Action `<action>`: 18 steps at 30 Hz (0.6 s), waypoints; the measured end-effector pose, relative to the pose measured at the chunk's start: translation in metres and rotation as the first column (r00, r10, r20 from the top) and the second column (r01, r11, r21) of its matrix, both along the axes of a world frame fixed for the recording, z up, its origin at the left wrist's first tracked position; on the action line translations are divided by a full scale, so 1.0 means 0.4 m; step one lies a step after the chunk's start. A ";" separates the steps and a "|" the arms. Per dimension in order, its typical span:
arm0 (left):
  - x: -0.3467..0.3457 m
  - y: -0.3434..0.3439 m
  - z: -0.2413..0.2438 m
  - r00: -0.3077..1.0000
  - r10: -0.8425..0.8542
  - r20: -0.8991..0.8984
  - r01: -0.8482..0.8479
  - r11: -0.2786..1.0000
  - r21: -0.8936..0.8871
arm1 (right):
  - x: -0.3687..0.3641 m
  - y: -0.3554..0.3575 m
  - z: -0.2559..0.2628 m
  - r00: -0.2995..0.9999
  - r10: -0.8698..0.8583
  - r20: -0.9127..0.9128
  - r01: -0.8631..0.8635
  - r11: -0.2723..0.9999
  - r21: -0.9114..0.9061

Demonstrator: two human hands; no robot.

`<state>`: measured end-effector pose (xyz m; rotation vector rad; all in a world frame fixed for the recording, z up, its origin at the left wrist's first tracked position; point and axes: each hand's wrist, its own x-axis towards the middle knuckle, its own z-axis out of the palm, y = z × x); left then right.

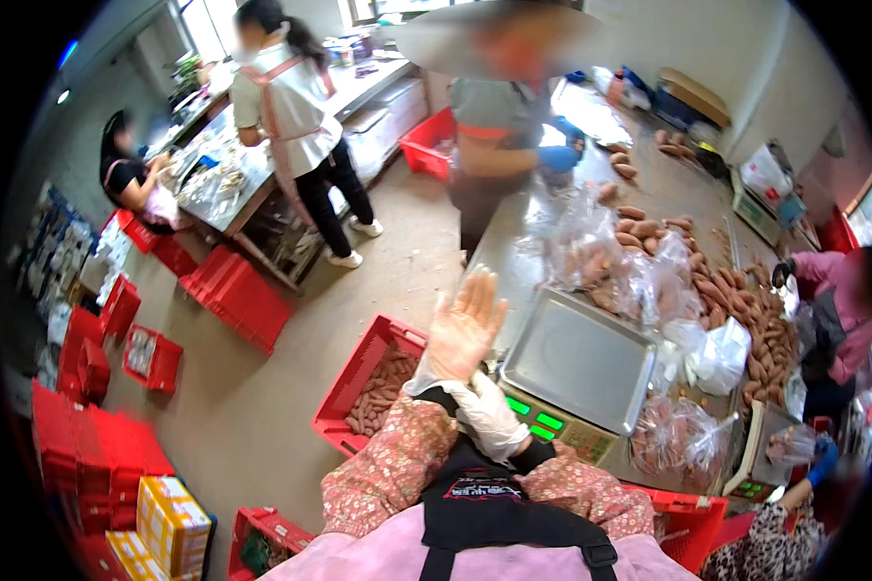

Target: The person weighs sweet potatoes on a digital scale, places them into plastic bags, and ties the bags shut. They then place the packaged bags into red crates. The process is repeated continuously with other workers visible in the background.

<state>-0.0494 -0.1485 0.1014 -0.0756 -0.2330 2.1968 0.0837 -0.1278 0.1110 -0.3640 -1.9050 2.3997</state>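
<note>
My left hand point(465, 330), in a thin translucent glove, is raised with its fingers extended and its palm showing. The white-gloved right hand point(490, 417) touches the cuff of that glove at the wrist, its fingers bent; whether it pinches the cuff cannot be told. Just right of both hands stands a digital weighing scale point(578, 363) with a bare metal pan and lit green displays. Below and left of them, a red plastic crate point(334, 399) holds many sweet potatoes point(381, 392). Floral sleeves cover my forearms.
Sweet potatoes point(727, 290) and clear plastic bags point(588, 247) cover much of the metal table beyond the scale. A co-worker in blue gloves point(559, 149) stands across; others work at right and upper left. Red crates point(236, 298) and a yellow-and-white carton point(171, 526) stand at left.
</note>
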 end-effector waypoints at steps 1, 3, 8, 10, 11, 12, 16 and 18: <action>-0.004 -0.004 -0.007 0.999 0.033 0.017 -0.032 0.998 -0.057 | 0.005 0.006 -0.015 0.999 -0.010 -0.030 0.017 0.968 0.252; -0.011 -0.013 -0.035 0.998 0.056 0.025 -0.054 0.996 -0.070 | 0.010 0.025 -0.025 0.962 0.087 -0.258 0.150 0.623 0.768; 0.016 0.005 -0.043 0.993 -0.005 0.120 0.027 0.982 -0.188 | 0.025 0.052 -0.034 0.893 0.054 -0.447 0.298 0.674 0.676; 0.013 0.008 -0.038 0.999 -0.001 -0.044 -0.011 0.963 -0.269 | 0.043 0.052 -0.034 0.878 0.256 -0.405 0.261 0.454 0.852; 0.011 0.013 -0.034 0.992 -0.002 -0.126 -0.037 0.951 -0.306 | 0.051 0.050 -0.029 0.902 0.289 -0.322 0.187 0.410 0.893; 0.012 0.018 -0.012 0.979 0.008 -0.203 -0.084 0.927 -0.367 | 0.050 0.051 -0.034 0.879 0.314 -0.359 0.216 0.408 0.887; -0.075 0.049 -0.165 0.998 0.025 -0.060 -0.033 0.990 -0.134 | 0.025 0.065 -0.010 0.865 0.325 -0.382 0.202 0.471 0.859; -0.106 0.066 -0.241 0.994 -0.104 -0.044 0.105 0.994 0.027 | 0.020 0.065 0.002 0.860 0.344 -0.377 0.192 0.467 0.863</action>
